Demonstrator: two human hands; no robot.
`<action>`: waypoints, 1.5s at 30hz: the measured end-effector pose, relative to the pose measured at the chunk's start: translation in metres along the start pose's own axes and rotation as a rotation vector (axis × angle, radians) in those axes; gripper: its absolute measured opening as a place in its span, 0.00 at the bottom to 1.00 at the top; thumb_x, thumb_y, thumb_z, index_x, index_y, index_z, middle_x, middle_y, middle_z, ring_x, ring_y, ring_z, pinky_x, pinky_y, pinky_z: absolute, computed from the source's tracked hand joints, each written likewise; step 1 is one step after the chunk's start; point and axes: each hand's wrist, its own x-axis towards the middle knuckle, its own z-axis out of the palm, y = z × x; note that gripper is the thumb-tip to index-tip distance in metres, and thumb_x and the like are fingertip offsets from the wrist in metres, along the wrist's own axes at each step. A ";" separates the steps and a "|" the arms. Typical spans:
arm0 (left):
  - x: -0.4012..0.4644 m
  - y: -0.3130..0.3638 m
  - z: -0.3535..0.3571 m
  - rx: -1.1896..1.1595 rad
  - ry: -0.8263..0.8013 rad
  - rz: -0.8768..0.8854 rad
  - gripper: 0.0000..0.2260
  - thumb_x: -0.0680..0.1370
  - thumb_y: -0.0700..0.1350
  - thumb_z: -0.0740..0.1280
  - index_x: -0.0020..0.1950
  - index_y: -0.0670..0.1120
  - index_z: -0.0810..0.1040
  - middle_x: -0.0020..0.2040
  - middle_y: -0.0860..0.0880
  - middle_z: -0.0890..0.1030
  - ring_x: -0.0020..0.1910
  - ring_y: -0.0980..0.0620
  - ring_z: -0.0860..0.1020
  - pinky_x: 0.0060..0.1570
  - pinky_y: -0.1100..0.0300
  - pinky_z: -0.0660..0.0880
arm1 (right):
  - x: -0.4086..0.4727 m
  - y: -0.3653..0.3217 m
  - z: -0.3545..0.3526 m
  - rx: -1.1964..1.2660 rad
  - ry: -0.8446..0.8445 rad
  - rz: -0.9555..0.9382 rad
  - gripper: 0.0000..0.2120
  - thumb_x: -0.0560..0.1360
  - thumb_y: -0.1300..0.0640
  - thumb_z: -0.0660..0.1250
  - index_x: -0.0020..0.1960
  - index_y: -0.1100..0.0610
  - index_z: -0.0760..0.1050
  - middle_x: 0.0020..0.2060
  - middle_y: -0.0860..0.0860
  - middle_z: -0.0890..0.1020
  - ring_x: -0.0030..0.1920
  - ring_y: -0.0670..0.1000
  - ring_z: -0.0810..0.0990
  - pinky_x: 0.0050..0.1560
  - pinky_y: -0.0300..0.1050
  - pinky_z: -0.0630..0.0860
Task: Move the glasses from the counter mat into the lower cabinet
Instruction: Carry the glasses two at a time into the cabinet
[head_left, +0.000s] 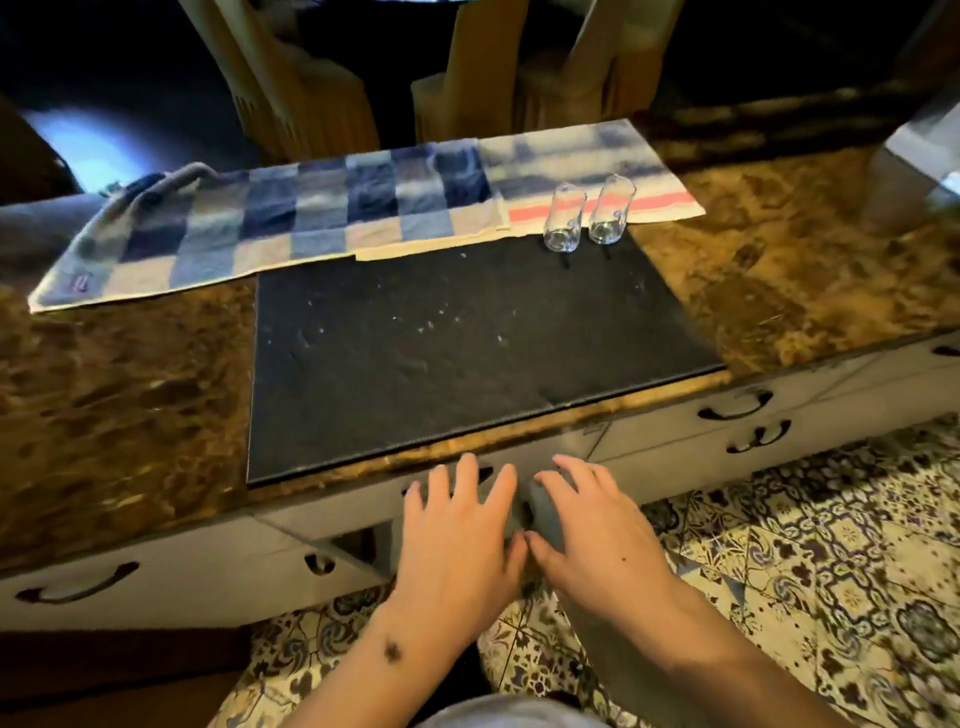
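Note:
Two clear glasses, the left one (563, 218) and the right one (610, 210), stand side by side at the far right corner of the dark counter mat (441, 353). Both my hands are low, in front of the counter's near edge, far from the glasses. My left hand (462, 535) has its fingers spread and straight over the white lower cabinet front (332, 519). My right hand (587, 525) is also spread, and the grey edge of a cabinet door (545, 514) shows between its thumb and forefinger. Neither hand holds a glass.
A blue checked towel (270, 223) and a striped cloth (582, 156) lie behind the mat on the brown marble counter (114, 405). White drawers with dark handles (735, 408) run along the front. Patterned floor tiles (805, 571) lie below, and chairs (311, 78) stand beyond the counter.

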 end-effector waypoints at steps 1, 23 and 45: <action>0.011 -0.001 -0.006 -0.004 0.015 0.028 0.29 0.77 0.62 0.65 0.75 0.55 0.64 0.73 0.43 0.72 0.68 0.39 0.73 0.64 0.40 0.73 | 0.006 0.003 -0.005 0.003 0.013 0.016 0.30 0.76 0.37 0.62 0.75 0.46 0.64 0.76 0.46 0.62 0.76 0.50 0.59 0.71 0.49 0.66; 0.324 0.009 -0.022 -1.036 0.320 -0.088 0.40 0.76 0.53 0.76 0.80 0.66 0.55 0.75 0.64 0.64 0.69 0.67 0.68 0.66 0.60 0.71 | 0.277 0.184 -0.107 0.758 0.481 0.096 0.37 0.72 0.49 0.77 0.76 0.46 0.62 0.72 0.46 0.69 0.67 0.43 0.72 0.62 0.43 0.76; 0.425 0.019 0.018 -1.330 0.240 -0.176 0.30 0.73 0.53 0.78 0.73 0.64 0.73 0.63 0.57 0.83 0.63 0.56 0.82 0.60 0.64 0.78 | 0.384 0.194 -0.097 0.947 0.578 -0.078 0.24 0.74 0.53 0.72 0.69 0.50 0.71 0.62 0.46 0.79 0.62 0.47 0.79 0.63 0.50 0.76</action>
